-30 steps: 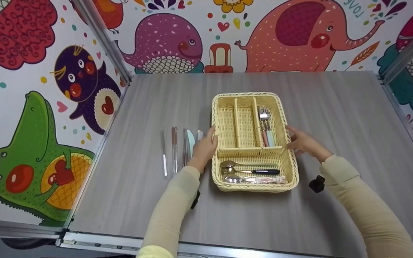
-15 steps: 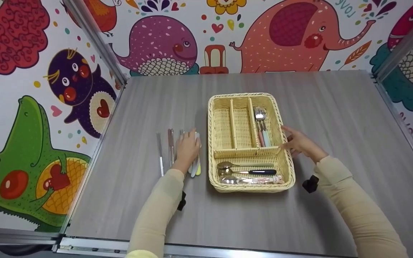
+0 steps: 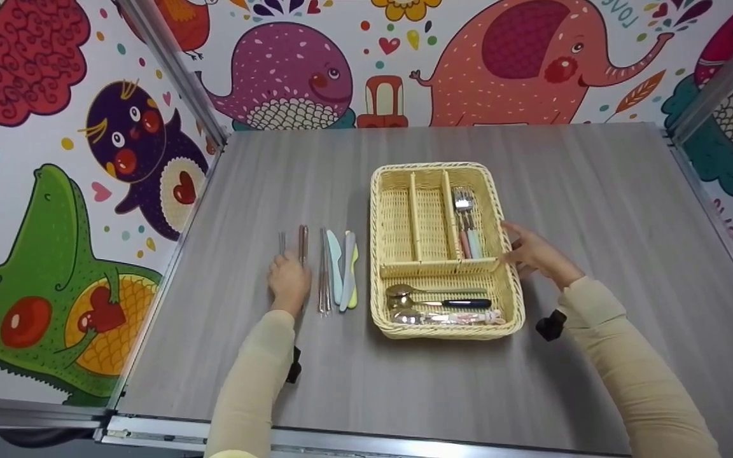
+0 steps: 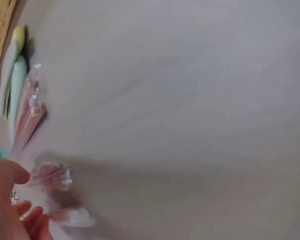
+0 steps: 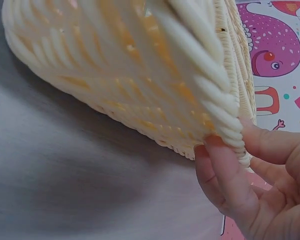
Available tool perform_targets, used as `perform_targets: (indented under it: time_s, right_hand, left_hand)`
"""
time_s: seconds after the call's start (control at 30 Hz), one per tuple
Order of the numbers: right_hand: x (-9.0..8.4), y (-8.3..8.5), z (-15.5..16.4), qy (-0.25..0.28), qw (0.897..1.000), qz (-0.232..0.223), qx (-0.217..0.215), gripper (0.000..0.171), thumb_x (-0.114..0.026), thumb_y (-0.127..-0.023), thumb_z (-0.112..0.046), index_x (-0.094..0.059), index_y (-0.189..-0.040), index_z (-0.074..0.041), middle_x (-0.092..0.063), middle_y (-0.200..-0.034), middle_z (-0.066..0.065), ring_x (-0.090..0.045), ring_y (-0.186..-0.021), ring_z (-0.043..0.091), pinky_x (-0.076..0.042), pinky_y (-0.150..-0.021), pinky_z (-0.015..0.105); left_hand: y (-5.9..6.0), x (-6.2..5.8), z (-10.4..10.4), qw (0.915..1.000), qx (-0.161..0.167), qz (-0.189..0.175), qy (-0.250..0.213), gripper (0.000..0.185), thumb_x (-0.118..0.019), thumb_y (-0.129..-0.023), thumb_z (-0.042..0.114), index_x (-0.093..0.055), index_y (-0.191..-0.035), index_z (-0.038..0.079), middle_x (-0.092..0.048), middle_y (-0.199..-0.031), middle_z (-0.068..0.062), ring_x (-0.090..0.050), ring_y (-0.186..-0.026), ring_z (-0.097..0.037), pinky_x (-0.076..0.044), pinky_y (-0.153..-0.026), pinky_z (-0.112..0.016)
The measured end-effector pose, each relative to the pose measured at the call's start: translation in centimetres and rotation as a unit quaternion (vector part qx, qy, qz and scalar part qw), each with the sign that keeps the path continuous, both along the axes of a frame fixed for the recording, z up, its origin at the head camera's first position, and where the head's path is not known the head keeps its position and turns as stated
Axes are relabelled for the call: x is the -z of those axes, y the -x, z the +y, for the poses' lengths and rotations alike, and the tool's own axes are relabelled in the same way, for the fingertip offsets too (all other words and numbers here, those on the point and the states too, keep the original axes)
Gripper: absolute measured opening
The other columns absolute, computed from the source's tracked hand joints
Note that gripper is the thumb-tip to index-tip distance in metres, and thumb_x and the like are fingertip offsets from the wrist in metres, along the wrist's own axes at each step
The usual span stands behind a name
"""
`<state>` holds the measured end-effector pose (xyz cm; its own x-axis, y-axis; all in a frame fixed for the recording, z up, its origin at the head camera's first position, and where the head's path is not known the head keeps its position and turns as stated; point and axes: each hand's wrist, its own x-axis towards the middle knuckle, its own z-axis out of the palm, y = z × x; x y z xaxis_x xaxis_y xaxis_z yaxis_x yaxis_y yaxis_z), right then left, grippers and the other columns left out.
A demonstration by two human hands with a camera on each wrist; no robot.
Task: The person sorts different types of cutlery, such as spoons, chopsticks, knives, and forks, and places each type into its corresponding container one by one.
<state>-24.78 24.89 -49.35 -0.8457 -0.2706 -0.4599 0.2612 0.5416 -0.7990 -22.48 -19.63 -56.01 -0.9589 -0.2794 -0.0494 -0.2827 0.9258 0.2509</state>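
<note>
Two hands are seen: the left hand [image 3: 289, 280] is laid on wrapped chopsticks [image 3: 303, 245] left of the wicker basket [image 3: 508, 299], its grasp indiscernible; the basket's right rim is pinched by the right hand [image 3: 530, 253].

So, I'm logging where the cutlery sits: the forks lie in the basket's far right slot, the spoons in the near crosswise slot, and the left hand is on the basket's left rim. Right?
Not quite. The left hand is off the basket, resting on the wrapped chopsticks on the table, as the head view shows. The forks and spoons lie as you say.
</note>
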Motion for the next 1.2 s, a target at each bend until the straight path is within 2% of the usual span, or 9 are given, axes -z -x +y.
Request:
perform_targets:
  time_s: [0.1,0.2,0.3,0.4,0.67,0.87,0.93,1.03,1.2]
  right_hand:
    - [0.0,0.0,0.0,0.002,1.000,-0.002,0.003,0.080,-0.056,-0.088,-0.002,-0.003,-0.148,-0.011,-0.044,-0.096,0.015,-0.051,-0.056,0.008,-0.051,-0.052,0.030]
    - [0.0,0.0,0.0,-0.002,1.000,-0.002,0.003,0.079,-0.054,-0.089,-0.002,-0.003,-0.148,-0.010,-0.045,-0.095,0.014,-0.051,-0.057,0.009,-0.051,-0.052,0.030]
    - [0.0,0.0,0.0,-0.006,1.000,0.002,0.001,0.078,-0.054,-0.088,-0.001,-0.003,-0.148,-0.010,-0.045,-0.095,0.016,-0.051,-0.057,0.009,-0.051,-0.052,0.031]
    - [0.0,0.0,-0.1,-0.010,1.000,0.005,0.001,0.078,-0.053,-0.088,-0.001,-0.004,-0.148,-0.010,-0.045,-0.096,0.016,-0.052,-0.058,0.009,-0.052,-0.053,0.032]
    - [0.2,-0.2,0.0,0.010,1.000,0.006,0.009,0.077,-0.053,-0.088,0.000,-0.005,-0.148,-0.010,-0.047,-0.091,0.012,-0.053,-0.057,0.009,-0.051,-0.052,0.029]
    - [0.1,-0.2,0.0,0.012,1.000,0.008,0.008,0.077,-0.053,-0.088,0.001,-0.004,-0.148,-0.009,-0.047,-0.090,0.012,-0.053,-0.058,0.009,-0.050,-0.051,0.027]
    - [0.1,-0.2,0.0,0.007,1.000,0.008,0.008,0.077,-0.053,-0.089,0.000,-0.004,-0.148,-0.010,-0.047,-0.090,0.012,-0.052,-0.059,0.009,-0.050,-0.052,0.028]
    - [0.0,-0.2,0.0,0.001,1.000,0.008,0.005,0.078,-0.054,-0.089,-0.002,-0.004,-0.148,-0.010,-0.046,-0.091,0.012,-0.051,-0.058,0.008,-0.050,-0.052,0.030]
    - [0.0,-0.1,-0.1,-0.002,1.000,0.008,0.002,0.078,-0.054,-0.089,-0.002,-0.003,-0.148,-0.009,-0.047,-0.095,0.016,-0.051,-0.056,0.009,-0.052,-0.055,0.033]
  left_hand:
    - [0.0,-0.5,-0.8,0.9997,-0.022,-0.002,-0.003,0.034,-0.049,-0.091,0.021,-0.046,-0.107,-0.009,-0.052,-0.103,-0.026,-0.052,-0.095,-0.039,-0.046,-0.076,-0.047]
    - [-0.2,-1.4,-1.5,0.9963,-0.050,-0.069,-0.008,0.038,-0.045,-0.092,0.019,-0.046,-0.111,-0.013,-0.053,-0.104,-0.029,-0.054,-0.096,-0.040,-0.048,-0.077,-0.048]
    - [-0.4,-2.1,-2.2,0.9863,-0.065,-0.149,-0.026,0.039,-0.039,-0.093,0.017,-0.045,-0.115,-0.015,-0.057,-0.103,-0.029,-0.058,-0.095,-0.037,-0.049,-0.078,-0.047]
    - [-0.6,-2.4,-2.7,0.9813,-0.060,-0.178,-0.044,0.036,-0.036,-0.093,0.012,-0.048,-0.115,-0.013,-0.061,-0.100,-0.025,-0.060,-0.086,-0.029,-0.050,-0.075,-0.044]
    - [-1.2,-2.4,-3.3,0.9857,-0.024,-0.147,-0.078,0.029,-0.041,-0.091,0.013,-0.057,-0.101,-0.010,-0.061,-0.093,-0.022,-0.053,-0.072,-0.023,-0.050,-0.068,-0.040]
    - [-1.2,-3.0,-3.7,0.9780,-0.030,-0.140,-0.151,0.029,-0.043,-0.092,0.016,-0.058,-0.099,-0.008,-0.057,-0.086,-0.017,-0.050,-0.072,-0.023,-0.046,-0.068,-0.037]
    - [-0.9,-3.4,-3.5,0.9711,-0.038,-0.136,-0.192,0.031,-0.043,-0.092,0.017,-0.055,-0.104,-0.009,-0.056,-0.089,-0.017,-0.050,-0.077,-0.024,-0.046,-0.072,-0.038]
    - [-0.4,-4.2,-2.9,0.9608,-0.041,-0.111,-0.251,0.030,-0.043,-0.092,0.017,-0.053,-0.106,-0.008,-0.054,-0.089,-0.015,-0.051,-0.077,-0.022,-0.047,-0.070,-0.035]
    - [0.5,-6.2,-0.3,0.9255,-0.030,-0.060,-0.373,0.015,-0.046,-0.091,0.016,-0.051,-0.082,0.004,-0.045,-0.068,-0.001,-0.044,-0.059,-0.011,-0.040,-0.053,-0.025]
